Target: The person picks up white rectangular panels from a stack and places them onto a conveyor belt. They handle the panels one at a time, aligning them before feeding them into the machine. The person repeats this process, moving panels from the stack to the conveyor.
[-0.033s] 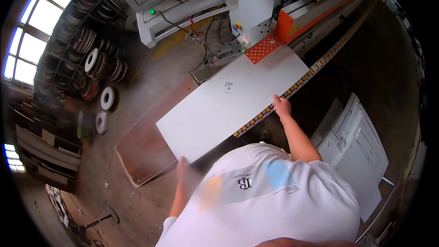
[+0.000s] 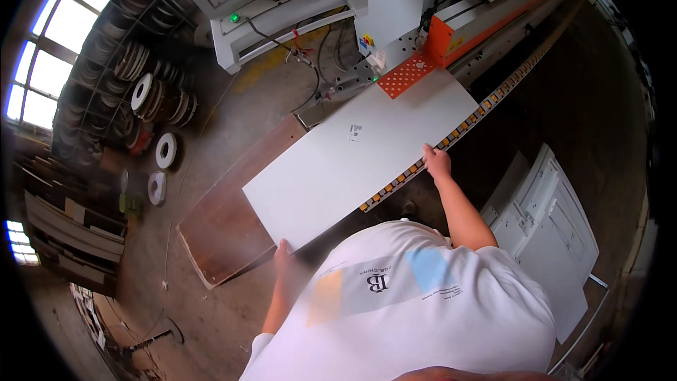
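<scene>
Left hand (image 2: 283, 252) grips the near corner of the white panel (image 2: 360, 155), fingers curled on its edge. Right hand (image 2: 437, 162) lies flat on the panel's 3 o'clock edge, fingers together, beside the roller rail (image 2: 451, 137). Panel runs from both hands toward 1 o'clock, far end at the orange perforated plate (image 2: 407, 75).

One white panel (image 2: 360, 152), two hands (image 2: 437, 162), one brown board (image 2: 226, 222)

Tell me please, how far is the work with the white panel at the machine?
Done: the white panel lies flat, its far corner at the orange perforated plate. In hand: the left hand holds its near edge, the right hand its roller-side edge. Left: nearly its whole length remains outside the machine.
</scene>
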`<move>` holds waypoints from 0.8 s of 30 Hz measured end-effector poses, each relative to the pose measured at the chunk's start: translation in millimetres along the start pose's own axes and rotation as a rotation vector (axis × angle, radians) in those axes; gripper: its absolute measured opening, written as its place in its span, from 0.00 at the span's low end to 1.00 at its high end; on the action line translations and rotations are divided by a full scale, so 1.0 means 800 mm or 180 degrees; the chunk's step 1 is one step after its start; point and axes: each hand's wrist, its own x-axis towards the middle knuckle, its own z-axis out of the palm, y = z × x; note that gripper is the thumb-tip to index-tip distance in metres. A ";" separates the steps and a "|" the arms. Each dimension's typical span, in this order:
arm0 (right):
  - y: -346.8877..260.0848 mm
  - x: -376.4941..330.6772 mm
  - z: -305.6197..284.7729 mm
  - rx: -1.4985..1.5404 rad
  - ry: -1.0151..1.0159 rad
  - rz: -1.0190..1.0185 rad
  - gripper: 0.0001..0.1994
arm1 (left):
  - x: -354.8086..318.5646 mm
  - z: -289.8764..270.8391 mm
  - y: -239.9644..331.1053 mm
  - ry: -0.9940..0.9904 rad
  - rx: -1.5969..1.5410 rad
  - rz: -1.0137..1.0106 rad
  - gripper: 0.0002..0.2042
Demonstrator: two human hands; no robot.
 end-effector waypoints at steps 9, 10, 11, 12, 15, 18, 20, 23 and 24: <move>0.014 0.046 -0.039 0.0391 0.0546 0.0021 0.25 | -0.049 0.103 0.034 -0.0379 0.0201 -0.0150 0.20; 0.018 0.040 -0.041 0.0464 0.0634 -0.0020 0.25 | -0.050 0.112 0.035 -0.0445 0.0236 -0.0130 0.20; 0.025 0.029 -0.037 0.0343 0.0724 -0.0223 0.25 | -0.048 0.119 0.034 -0.0571 0.0248 -0.0123 0.20; 0.035 0.011 -0.035 0.0219 0.0606 -0.0223 0.26 | -0.046 0.125 0.034 -0.0703 0.0265 -0.0113 0.21; 0.068 -0.054 -0.030 -0.0085 0.0293 -0.0189 0.27 | -0.046 0.148 0.041 -0.1135 0.0375 -0.0055 0.22; 0.119 -0.132 -0.031 -0.0180 0.0225 0.0147 0.27 | -0.060 0.173 0.059 -0.1647 0.0509 -0.0032 0.21; 0.177 -0.177 -0.034 -0.0266 0.0250 0.0484 0.26 | -0.062 0.193 0.067 -0.1883 0.0606 -0.0056 0.21; 0.244 -0.250 -0.046 -0.0366 0.0401 0.0916 0.26 | -0.065 0.224 0.078 -0.2276 0.0943 -0.0072 0.21; 0.261 -0.274 -0.050 -0.0385 0.0484 0.1058 0.26 | -0.061 0.235 0.078 -0.2298 0.1008 0.0061 0.21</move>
